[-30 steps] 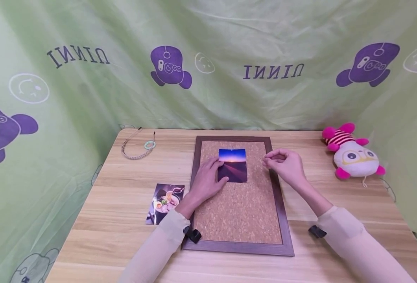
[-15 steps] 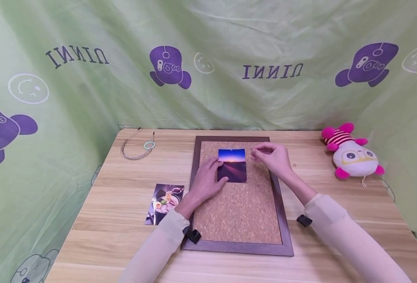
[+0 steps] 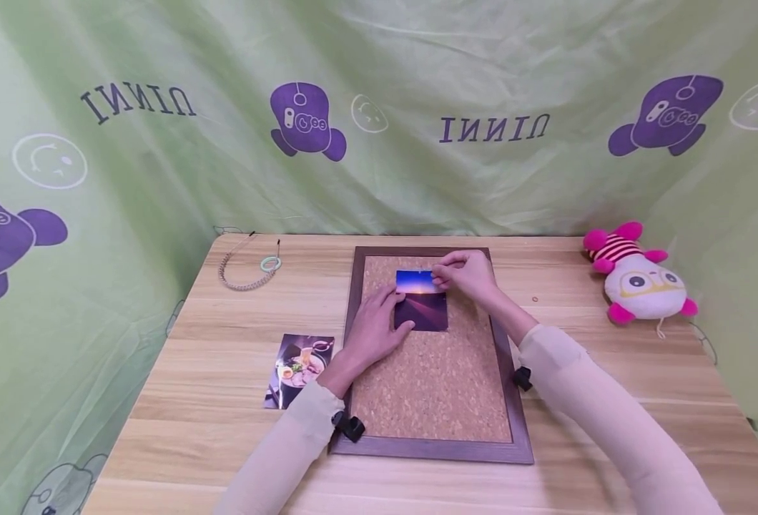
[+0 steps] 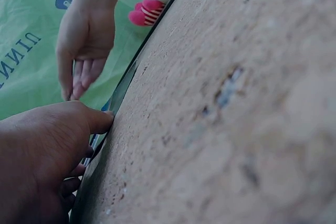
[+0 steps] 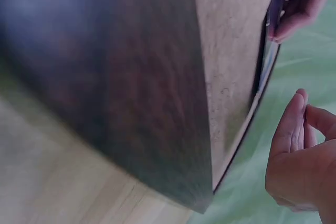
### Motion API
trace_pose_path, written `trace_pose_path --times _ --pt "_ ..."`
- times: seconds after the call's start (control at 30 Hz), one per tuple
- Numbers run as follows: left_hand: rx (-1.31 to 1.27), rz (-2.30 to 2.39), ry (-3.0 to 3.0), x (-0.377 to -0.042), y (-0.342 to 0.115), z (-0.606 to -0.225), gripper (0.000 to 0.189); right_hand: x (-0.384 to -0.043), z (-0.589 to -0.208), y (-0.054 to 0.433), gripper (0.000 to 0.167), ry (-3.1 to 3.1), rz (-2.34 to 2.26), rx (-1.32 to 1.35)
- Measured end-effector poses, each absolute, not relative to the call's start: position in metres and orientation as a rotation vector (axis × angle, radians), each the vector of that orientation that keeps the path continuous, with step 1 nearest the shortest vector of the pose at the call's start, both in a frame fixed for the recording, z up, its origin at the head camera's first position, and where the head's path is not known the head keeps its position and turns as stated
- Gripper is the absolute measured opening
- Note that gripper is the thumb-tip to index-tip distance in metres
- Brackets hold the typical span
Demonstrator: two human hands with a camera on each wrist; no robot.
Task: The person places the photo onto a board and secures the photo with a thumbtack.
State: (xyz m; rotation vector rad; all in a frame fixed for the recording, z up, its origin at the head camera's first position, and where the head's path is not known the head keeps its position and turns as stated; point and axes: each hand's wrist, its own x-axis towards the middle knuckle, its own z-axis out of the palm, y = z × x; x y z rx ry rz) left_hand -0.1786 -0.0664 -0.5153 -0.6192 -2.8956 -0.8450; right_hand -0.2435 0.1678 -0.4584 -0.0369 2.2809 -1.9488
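A sunset photo (image 3: 421,311) lies on the framed cork board (image 3: 430,386), near its top. My left hand (image 3: 379,322) rests on the photo's left side, fingers spread and relaxed. At the photo's upper right corner is my right hand (image 3: 472,275), thumb and index fingertips pinched together. Whatever tiny item it pinches is hidden by the fingertips. A small pale spot shows at the photo's top edge, too small to identify. In the left wrist view, the right hand (image 4: 86,45) hangs fingertips down beyond the left hand (image 4: 47,150).
Left of the board lies a ramen photo (image 3: 300,370). A beaded headband (image 3: 240,285) and a mint-green ring (image 3: 271,264) are at the back left. A pink-and-white plush toy (image 3: 643,282) lies at the back right, with a tiny ring-like item (image 3: 535,299) nearer the board.
My right hand has moved left, from above the board's right frame edge to the sunset photo's upper right corner, fingertips still pinched. The left hand has stayed on the photo.
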Motion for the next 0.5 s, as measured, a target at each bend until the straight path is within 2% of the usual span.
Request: trace_pose_path --times 0.5 --pt "-0.633 -0.871 -2.888 -0.179 -0.066 -0.516 0.058 -0.272 -0.47 0.152 0.02 2.239 -1.79 0.041"
